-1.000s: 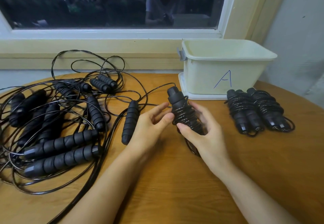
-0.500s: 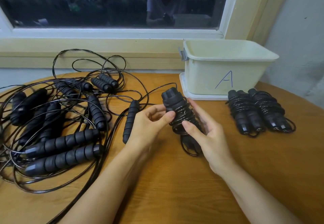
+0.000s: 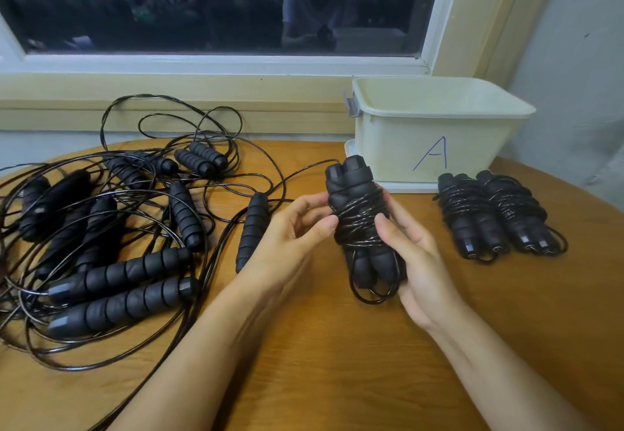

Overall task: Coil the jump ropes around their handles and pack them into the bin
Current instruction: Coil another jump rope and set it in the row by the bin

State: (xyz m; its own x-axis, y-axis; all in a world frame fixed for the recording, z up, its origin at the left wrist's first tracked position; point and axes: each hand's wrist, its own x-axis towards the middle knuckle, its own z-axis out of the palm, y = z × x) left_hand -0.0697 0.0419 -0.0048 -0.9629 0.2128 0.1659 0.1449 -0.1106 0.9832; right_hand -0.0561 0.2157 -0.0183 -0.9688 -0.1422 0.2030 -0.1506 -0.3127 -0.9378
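Centrally, a coiled jump rope point(image 3: 358, 224) is gripped by the right hand point(image 3: 418, 261) and pinched by the left hand point(image 3: 287, 239); 2 bundles point(image 3: 472, 218) are laid beside the bin point(image 3: 439, 126)

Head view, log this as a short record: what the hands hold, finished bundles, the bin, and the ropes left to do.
Held bundle: two handles side by side, cord wound round them, loop hanging below
Left hand: pinches the wound cord
Right hand: grips the bundle's lower half
Bin: marked A, no rope visible inside
Finished bundles: two, on the table in front of the bin
Loose ropes: tangled pile, left side
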